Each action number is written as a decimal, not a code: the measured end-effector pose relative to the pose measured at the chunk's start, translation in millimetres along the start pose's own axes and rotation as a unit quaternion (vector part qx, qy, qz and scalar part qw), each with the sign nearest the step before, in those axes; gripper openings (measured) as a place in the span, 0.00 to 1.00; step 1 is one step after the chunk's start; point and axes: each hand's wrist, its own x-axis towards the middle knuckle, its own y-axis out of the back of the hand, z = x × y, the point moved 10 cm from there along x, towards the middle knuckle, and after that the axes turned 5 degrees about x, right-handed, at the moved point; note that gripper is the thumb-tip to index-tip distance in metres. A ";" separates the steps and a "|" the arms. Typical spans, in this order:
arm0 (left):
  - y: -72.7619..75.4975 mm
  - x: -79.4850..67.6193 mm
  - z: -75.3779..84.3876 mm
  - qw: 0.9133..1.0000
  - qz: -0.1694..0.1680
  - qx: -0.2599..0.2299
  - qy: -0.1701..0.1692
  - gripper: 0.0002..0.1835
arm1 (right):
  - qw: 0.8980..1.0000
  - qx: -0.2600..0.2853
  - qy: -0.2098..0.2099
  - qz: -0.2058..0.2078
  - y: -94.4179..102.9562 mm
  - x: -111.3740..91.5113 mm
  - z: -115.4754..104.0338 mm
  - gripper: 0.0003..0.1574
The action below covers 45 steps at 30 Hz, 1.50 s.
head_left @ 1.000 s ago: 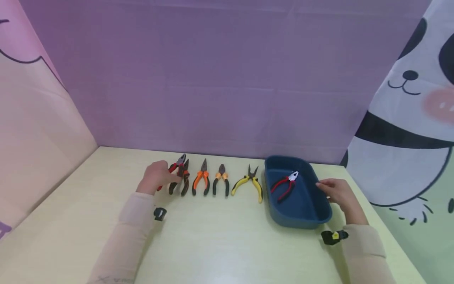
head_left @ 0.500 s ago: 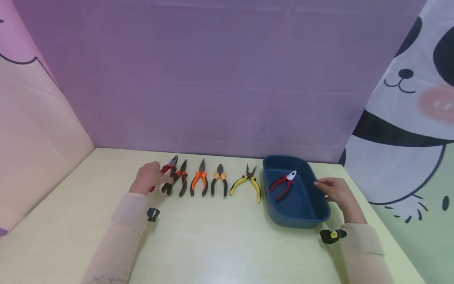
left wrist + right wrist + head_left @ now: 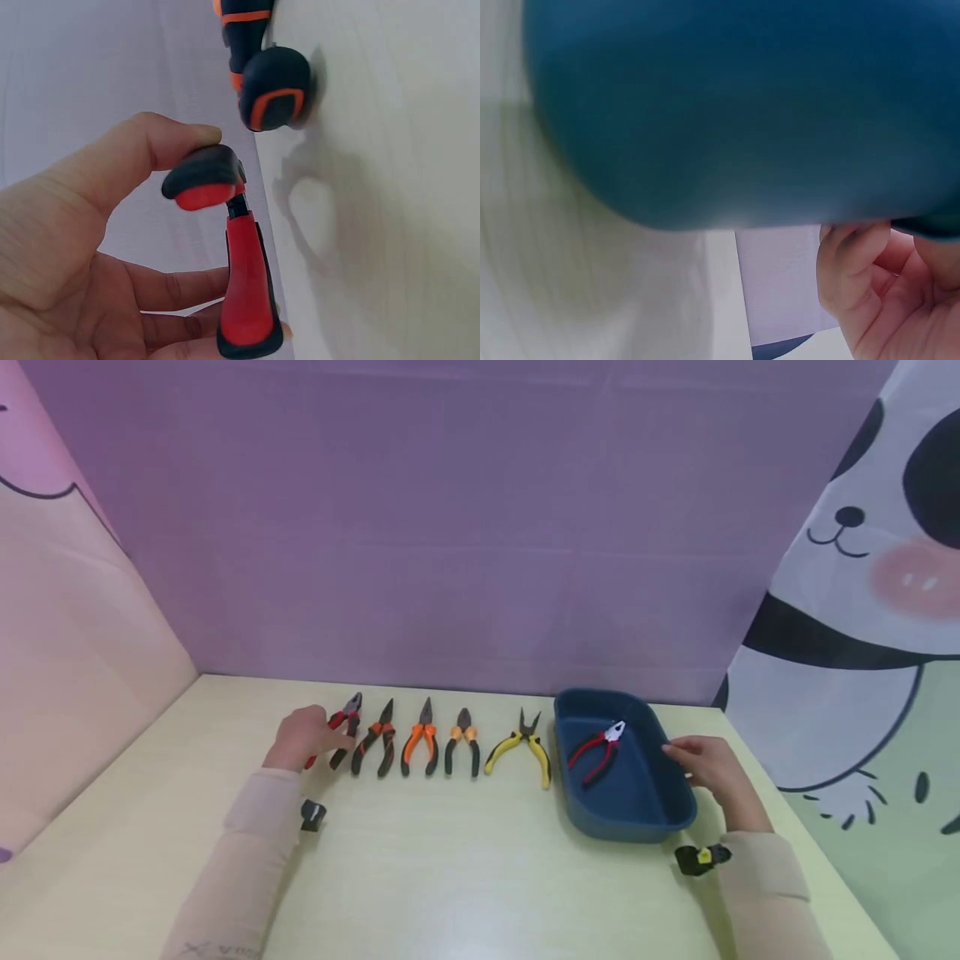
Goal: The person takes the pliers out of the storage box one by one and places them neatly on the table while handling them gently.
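My left hand [image 3: 300,737] holds red-and-black pliers [image 3: 352,721] at the left end of a row of pliers. In the left wrist view its thumb presses one handle and its fingers lie against the other red handle [image 3: 249,289]; the handles are spread. Just right of them lie black-and-orange pliers [image 3: 386,727]. My right hand [image 3: 707,767] pinches the right rim of a blue plastic bin [image 3: 626,831], its thumb at the rim and fingers outside the wall. Inside the bin lie red-handled pliers [image 3: 604,752].
Rightward along the row lie orange pliers [image 3: 426,727], black pliers with light orange shoulders [image 3: 465,718] and yellow pliers [image 3: 531,740], all on the pale table [image 3: 450,860]. A purple backdrop [image 3: 450,568] stands along the table's back edge.
My left hand has moved left with the red-and-black pliers, which overlapped the black-and-orange pliers before and now stand apart from them. My right hand still grips the bin's rim.
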 end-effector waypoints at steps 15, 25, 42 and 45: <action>-9.8 0.0 -10.3 1.000 -0.018 0.000 0.004 0.28 | 1.000 0.004 -0.003 -0.001 -2.4 0.9 -0.4 0.28; -10.1 2.2 -13.2 0.999 -0.026 0.019 0.011 0.27 | 1.000 0.001 0.002 0.001 -2.1 -0.3 -2.1 0.28; -11.1 -1.1 -7.3 0.999 -0.019 0.026 0.007 0.22 | 1.000 0.003 -0.004 -0.002 0.8 -0.4 -1.6 0.28; -12.5 -1.3 -8.4 0.999 -0.023 0.028 0.012 0.22 | 1.000 0.000 -0.002 -0.002 0.9 0.7 -2.4 0.28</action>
